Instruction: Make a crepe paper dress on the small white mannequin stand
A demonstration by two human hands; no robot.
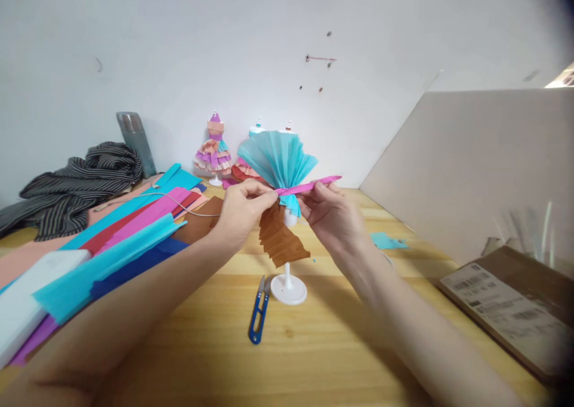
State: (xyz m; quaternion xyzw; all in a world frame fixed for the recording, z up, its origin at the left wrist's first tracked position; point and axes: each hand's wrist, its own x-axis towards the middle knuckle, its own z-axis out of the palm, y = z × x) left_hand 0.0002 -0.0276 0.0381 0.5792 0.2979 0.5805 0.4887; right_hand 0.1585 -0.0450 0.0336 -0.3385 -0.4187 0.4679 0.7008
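Stretched between my two hands is a narrow pink paper strip [309, 186], running across the front of a small white dress stand [289, 290]. My left hand [244, 207] pinches its left end at the stand's middle. Farther right, my right hand [334, 216] grips the strip between thumb and fingers, its tip sticking out beyond them. Above the strip, pleated turquoise crepe paper [278, 159] fans upward, with a short bit showing below. Brown pleated crepe paper [282, 239] hangs beneath. Thread snips [259, 311] with a blue handle lie beside the stand's round base.
Colored crepe paper sheets [130, 257], a white box [40, 293] and a striped cloth [85, 183] lie at left. A bottle [136, 141] and a small paper dress [214, 147] stand behind. Turquoise scraps [388, 241] and a cardboard box [511, 305] lie at right.
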